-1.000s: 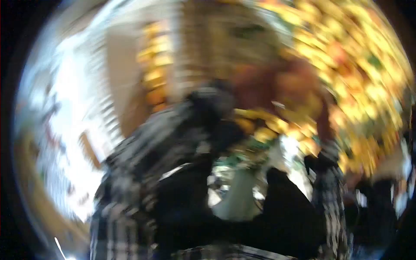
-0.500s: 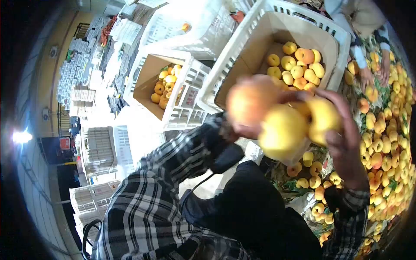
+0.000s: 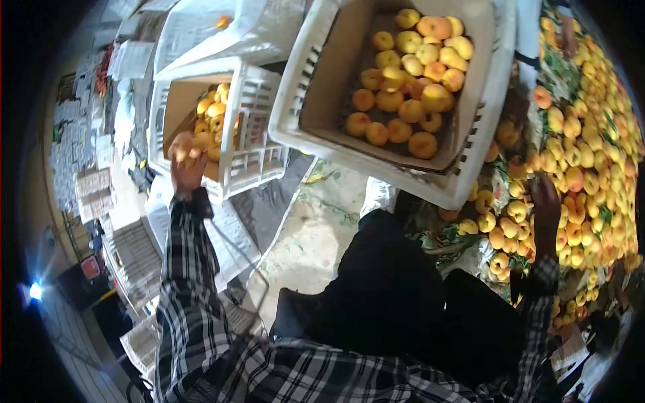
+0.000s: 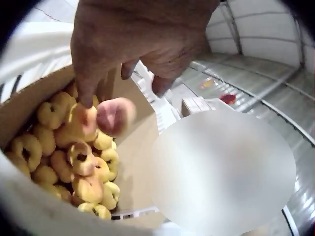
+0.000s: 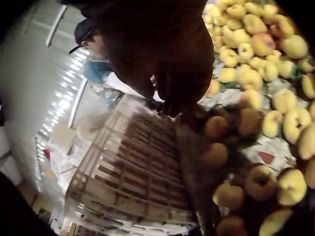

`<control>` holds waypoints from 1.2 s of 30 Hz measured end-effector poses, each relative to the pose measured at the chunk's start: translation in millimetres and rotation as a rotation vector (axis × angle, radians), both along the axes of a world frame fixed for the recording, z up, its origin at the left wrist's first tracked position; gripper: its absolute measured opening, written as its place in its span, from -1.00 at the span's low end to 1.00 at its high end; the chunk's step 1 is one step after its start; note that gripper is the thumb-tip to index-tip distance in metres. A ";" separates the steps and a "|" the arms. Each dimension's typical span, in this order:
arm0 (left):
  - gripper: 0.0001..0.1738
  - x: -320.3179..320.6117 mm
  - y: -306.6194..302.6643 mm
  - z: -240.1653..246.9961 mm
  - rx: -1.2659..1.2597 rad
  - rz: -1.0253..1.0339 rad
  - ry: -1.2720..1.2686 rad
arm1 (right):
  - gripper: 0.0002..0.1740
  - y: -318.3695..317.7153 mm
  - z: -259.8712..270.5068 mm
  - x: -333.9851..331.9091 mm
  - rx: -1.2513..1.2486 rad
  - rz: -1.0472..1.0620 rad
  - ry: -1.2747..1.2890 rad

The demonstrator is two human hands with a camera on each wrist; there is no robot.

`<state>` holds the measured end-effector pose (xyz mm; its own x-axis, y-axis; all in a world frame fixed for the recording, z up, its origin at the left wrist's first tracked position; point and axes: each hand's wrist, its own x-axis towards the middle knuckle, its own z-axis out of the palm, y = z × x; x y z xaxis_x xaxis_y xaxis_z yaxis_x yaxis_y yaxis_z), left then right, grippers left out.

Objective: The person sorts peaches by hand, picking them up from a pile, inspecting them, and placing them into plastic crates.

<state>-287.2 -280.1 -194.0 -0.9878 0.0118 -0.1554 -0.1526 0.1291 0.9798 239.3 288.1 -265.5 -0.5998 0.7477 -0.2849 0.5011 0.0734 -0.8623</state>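
Note:
My left hand is over the smaller white crate, fingers pointing down into it. In the left wrist view the fingers of that hand are spread, and one fingertip overlaps a flat peach. A blurred reddish flat peach shows just below the hand, apart from the fingers. More yellow flat peaches lie in the cardboard-lined crate. My right hand reaches low over the peach pile on the right. Its fingers hang down in shadow in the right wrist view, with no fruit showing in them.
A large white crate, lined with cardboard and part-filled with peaches, stands between my hands. Another person sits beyond it. A white-lined crate stands at the back left. Leaves and paper lie among the loose peaches.
Both hands were together in front of the large crate, holding several peaches. The left has moved left to the smaller crate, the right down to the pile. My head view has shifted.

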 end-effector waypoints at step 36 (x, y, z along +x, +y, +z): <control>-0.64 115.3 140.5 64.1 -1.203 -0.703 1.206 | -0.66 -99.0 -112.0 17.1 0.265 0.899 -0.410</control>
